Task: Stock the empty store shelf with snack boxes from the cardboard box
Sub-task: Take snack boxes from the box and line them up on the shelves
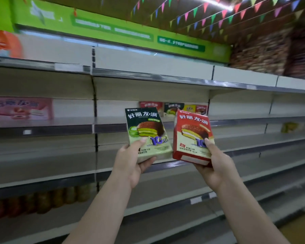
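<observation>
Left hand point(130, 162) grips a green cardboard snack box point(148, 132); right hand point(217, 164) grips a red cardboard snack box point(192, 136), both raised before the grey metal shelf point(60, 124).

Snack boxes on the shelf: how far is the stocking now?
Done: a short row of boxes stands on the middle shelf. In hand: left hand holds a green box, right hand a red box. Left: most shelf space stays bare.

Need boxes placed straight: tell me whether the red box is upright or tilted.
Tilted. The red box, gripped at its lower corner by the right hand, leans with its top toward the green box.
</observation>
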Demonstrator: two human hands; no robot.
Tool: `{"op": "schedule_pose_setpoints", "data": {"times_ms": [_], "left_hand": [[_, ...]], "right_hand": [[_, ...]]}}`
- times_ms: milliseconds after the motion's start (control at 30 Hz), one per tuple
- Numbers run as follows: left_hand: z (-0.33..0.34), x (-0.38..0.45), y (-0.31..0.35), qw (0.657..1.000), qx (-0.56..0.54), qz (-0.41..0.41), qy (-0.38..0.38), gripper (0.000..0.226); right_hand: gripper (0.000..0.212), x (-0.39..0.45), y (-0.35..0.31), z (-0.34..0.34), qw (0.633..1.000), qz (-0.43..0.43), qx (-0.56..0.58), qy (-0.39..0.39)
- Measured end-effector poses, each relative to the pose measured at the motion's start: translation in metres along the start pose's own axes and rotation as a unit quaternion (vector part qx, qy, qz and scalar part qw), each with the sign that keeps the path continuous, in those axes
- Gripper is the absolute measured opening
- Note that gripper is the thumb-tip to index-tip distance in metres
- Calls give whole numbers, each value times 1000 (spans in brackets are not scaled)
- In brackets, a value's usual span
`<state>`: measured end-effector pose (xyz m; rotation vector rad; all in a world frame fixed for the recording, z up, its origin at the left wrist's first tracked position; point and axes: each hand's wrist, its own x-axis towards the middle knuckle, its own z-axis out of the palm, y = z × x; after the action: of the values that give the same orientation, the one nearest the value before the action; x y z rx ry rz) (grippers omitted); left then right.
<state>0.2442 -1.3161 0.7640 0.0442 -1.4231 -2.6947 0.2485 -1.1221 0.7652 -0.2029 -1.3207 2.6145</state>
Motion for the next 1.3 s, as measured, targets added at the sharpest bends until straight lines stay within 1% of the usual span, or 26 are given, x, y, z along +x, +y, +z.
{"op": "schedule_pose_setpoints", "data": {"times_ms": [100, 167, 333, 433, 500, 600, 667, 767, 867, 967, 1033, 1100, 1167, 1200, 1233, 1267, 1300], "left_hand": [[30, 22, -16, 999, -28, -16, -14, 30], [44, 38, -25, 999, -33, -12, -21, 25], [68, 95, -43, 999, -20, 12, -31, 11], [83, 143, -54, 999, -11, 22, -42, 18], [93, 179, -60, 998, -8, 34, -50, 22], [110, 231, -62, 997, 16, 44, -63, 15], [124, 265, -60, 996, 36, 44, -68, 12], [143, 305, -58, 996, 61, 39, -60, 13], [163, 339, -61, 995, 74, 45, -57, 11], [177, 361, -69, 995, 79, 56, -38, 11], [187, 371, -76, 993, 88, 65, -39, 14], [195, 374, -81, 992, 87, 79, -43, 15], [201, 375, -85, 989, 93, 113, -28, 17], [206, 374, -85, 986, 97, 132, -16, 19], [209, 373, -84, 983, 105, 149, -10, 21], [212, 372, -84, 980, 120, 160, -7, 23], [215, 372, -85, 974, 143, 177, 4, 26]], "right_hand": [[25, 28, -18, -18, 1000, 8, 25, 8], [22, 48, -22, -27, 999, 19, 44, 4], [22, 107, -13, -43, 996, 50, 78, -15], [24, 150, -13, -50, 996, 54, 72, -26], [24, 185, -18, -50, 996, 47, 75, -33], [33, 242, -32, -45, 997, 16, 65, -34], [32, 278, -45, -37, 997, -12, 62, -40], [27, 318, -58, -28, 997, -40, 38, -53], [34, 363, -69, -29, 996, -72, 0, -59], [34, 407, -75, -35, 990, -101, -72, -70], [35, 437, -79, -43, 980, -116, -144, -74], [38, 466, -84, -53, 959, -132, -241, -66], [37, 492, -90, -67, 917, -161, -362, -50], [36, 504, -94, -74, 888, -171, -424, -45], [37, 516, -98, -80, 850, -183, -492, -37], [40, 524, -102, -85, 805, -184, -564, -20], [43, 535, -107, -88, 745, -179, -642, -1]]}}
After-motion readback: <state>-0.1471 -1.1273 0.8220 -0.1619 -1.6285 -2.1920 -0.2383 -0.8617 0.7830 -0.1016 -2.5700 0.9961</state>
